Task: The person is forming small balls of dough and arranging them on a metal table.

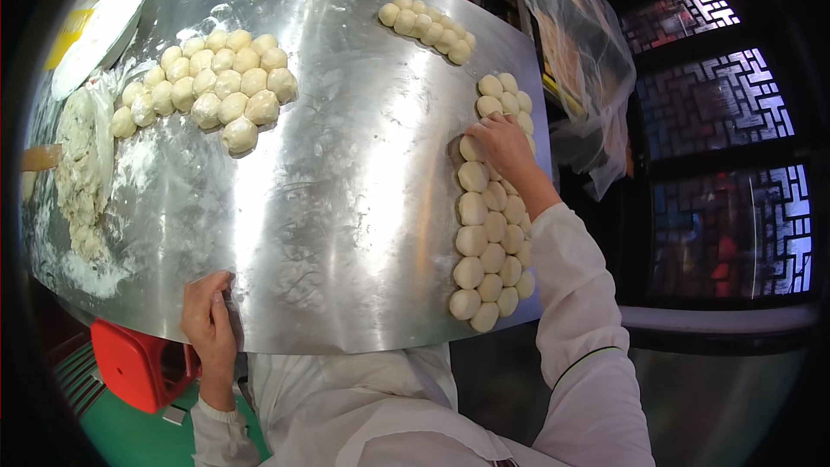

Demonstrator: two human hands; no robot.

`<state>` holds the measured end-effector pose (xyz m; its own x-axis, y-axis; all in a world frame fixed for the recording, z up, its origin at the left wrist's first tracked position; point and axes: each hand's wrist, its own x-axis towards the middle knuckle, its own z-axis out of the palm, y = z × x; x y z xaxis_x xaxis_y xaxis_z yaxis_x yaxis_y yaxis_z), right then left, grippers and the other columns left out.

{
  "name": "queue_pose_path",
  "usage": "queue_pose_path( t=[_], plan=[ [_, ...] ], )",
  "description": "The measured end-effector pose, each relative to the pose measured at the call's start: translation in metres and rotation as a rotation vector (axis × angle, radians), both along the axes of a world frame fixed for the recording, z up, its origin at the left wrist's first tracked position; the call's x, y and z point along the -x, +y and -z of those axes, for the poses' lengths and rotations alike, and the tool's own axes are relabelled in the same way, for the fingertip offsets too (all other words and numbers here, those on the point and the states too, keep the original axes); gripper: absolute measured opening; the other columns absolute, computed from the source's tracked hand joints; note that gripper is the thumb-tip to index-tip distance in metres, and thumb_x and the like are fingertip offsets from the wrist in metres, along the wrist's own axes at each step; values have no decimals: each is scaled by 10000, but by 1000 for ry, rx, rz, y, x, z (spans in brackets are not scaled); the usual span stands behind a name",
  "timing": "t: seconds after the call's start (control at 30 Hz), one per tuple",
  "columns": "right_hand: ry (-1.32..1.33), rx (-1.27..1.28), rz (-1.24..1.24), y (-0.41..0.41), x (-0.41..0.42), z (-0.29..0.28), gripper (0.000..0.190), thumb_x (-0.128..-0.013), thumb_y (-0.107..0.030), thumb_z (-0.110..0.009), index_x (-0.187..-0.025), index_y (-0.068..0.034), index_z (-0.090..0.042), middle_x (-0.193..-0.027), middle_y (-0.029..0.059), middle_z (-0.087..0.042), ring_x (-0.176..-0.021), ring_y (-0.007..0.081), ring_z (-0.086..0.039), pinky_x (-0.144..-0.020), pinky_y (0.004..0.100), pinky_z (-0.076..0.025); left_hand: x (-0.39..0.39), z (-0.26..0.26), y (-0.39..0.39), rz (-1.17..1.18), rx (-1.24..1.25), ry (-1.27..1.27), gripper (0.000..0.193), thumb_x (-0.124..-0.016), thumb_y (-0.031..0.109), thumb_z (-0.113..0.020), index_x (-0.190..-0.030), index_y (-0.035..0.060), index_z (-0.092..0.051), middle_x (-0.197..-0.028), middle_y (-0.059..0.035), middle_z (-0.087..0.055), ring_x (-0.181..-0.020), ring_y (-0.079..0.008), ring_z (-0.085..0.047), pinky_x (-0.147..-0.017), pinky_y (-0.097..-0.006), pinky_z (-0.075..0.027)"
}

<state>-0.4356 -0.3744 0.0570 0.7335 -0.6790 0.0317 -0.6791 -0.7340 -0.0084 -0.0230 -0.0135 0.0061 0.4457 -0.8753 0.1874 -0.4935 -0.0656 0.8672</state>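
Observation:
My right hand (504, 143) is over the rows of smooth dough balls (472, 208) along the table's right side. Its fingertips touch or cover a ball near the upper part of the group; whether they grip it is hidden. My left hand (211, 311) rests at the near edge of the stainless steel table (324, 207), fingers curled, with no object visible in it. A cluster of floured dough balls (227, 83) lies at the upper left, and a smaller group of dough balls (421, 24) sits at the far right.
A long mass of rough dough (81, 175) with plastic film lies at the left, beside scattered flour (136, 165) and a white container (104, 32). A red plastic stool (130, 363) stands below the table's left edge. Plastic sheeting (583, 45) hangs over a rack at the right.

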Motion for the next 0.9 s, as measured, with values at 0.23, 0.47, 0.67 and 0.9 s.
queue_pose_path(
  t=[0.23,0.47,0.67,0.9],
  plan=[
    [-96,199,-49,31,-74,-4,347,-830,18,-654,-1148,-110,-707,-1060,58,-700,-1067,280,-617,-896,422,-465,0,-7,-4,46,54,-100,238,-912,-50,-551,-1077,-8,-718,-1007,-157,-726,-924,-322,-660,-834,-408,-519],
    [-405,-98,-107,46,-251,13,627,-873,-80,-773,-1440,-185,-526,-1456,180,-530,-1283,391,-550,-1045,446,-512,-2,-5,1,25,92,-121,243,-893,-62,-578,-1081,-13,-724,-989,-156,-726,-901,-322,-658,-812,-404,-517],
    [-539,-210,-16,33,-271,32,411,-891,-57,-698,-1262,-86,-525,-1360,222,-572,-1183,430,-594,-977,487,-513,-2,-5,-3,29,117,-88,249,-892,-65,-581,-1090,-15,-722,-976,-159,-721,-868,-321,-656,-787,-403,-516],
    [-475,-303,124,137,-158,-16,418,-959,-281,-731,-1273,-64,-561,-1009,172,-614,-881,371,-660,-756,448,-547,-2,-5,-3,18,156,-109,249,-892,-77,-582,-1089,-15,-721,-975,-159,-722,-854,-317,-656,-759,-390,-514]
  ],
)
